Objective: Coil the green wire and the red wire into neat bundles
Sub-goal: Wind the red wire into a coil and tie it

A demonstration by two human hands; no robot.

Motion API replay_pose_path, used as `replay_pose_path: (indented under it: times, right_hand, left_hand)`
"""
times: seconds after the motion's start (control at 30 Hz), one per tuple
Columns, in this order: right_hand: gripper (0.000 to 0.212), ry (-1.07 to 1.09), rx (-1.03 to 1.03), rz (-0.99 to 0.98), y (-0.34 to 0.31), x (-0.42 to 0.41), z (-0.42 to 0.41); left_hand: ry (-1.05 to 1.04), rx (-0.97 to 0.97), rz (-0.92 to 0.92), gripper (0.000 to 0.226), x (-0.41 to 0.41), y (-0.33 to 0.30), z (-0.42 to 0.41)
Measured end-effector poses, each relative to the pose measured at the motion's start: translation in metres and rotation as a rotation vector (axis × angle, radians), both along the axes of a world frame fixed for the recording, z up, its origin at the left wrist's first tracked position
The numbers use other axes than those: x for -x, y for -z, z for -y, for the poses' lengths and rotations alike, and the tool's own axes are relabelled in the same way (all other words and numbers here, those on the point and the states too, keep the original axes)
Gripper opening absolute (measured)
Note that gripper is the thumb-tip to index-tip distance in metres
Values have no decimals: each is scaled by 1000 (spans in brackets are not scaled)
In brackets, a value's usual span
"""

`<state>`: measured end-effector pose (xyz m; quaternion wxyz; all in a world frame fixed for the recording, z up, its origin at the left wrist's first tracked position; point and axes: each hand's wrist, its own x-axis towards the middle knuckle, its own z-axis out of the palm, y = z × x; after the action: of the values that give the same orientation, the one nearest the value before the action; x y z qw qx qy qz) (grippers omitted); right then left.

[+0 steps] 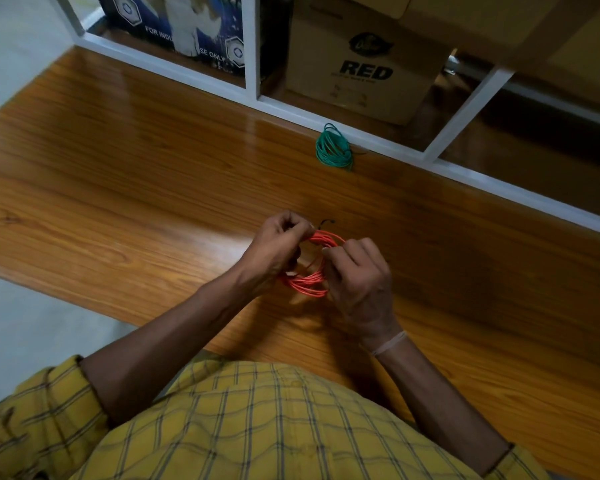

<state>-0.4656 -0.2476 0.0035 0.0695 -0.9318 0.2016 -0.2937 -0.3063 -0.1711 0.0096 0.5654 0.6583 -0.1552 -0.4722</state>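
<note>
Both hands work above the wooden tabletop (118, 174) near its front edge. Left hand (278, 247) and right hand (357, 271) each pinch the red wire (309, 282), already looped. Bare wood left. Green wire (333, 147) lies coiled at the white rear rail (187, 69). Behind: cardboard box (364, 60) printed "RED".

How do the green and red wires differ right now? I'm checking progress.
The green wire lies on the table near the white frame, untouched; the red wire is held up by the left hand and right hand. Green's coil looks smaller and farther away. Both are coiled in loops.
</note>
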Motion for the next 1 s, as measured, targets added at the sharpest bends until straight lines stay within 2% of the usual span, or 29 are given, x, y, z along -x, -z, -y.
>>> replay_pose_path:
  times: [0.17,0.3,0.43,0.73,0.83,0.93,1.0]
  right_hand:
    - [20,7,25,15,-3,0,5]
    - [13,22,18,33,-6,0,7]
    - [1,-2,-124,11,-14,0,9]
    - [21,-58,-223,-196,-44,-2,30]
    - [20,-95,-373,-177,-54,-5,34]
    - [18,-56,-631,-107,-62,-8,34]
    - [24,8,-843,-49,-65,-10,33]
  left_hand:
    - [-31,10,-171,13,-1,-4,4]
    - [0,46,-166,20,-3,-6,4]
    - [34,52,-22,17,-8,-10,3]
    - [130,48,402,3,-28,3,-10]
    - [165,43,491,5,-30,10,-12]
    - [195,11,538,19,-28,9,-15]
    - [205,10,548,19,-27,9,-17]
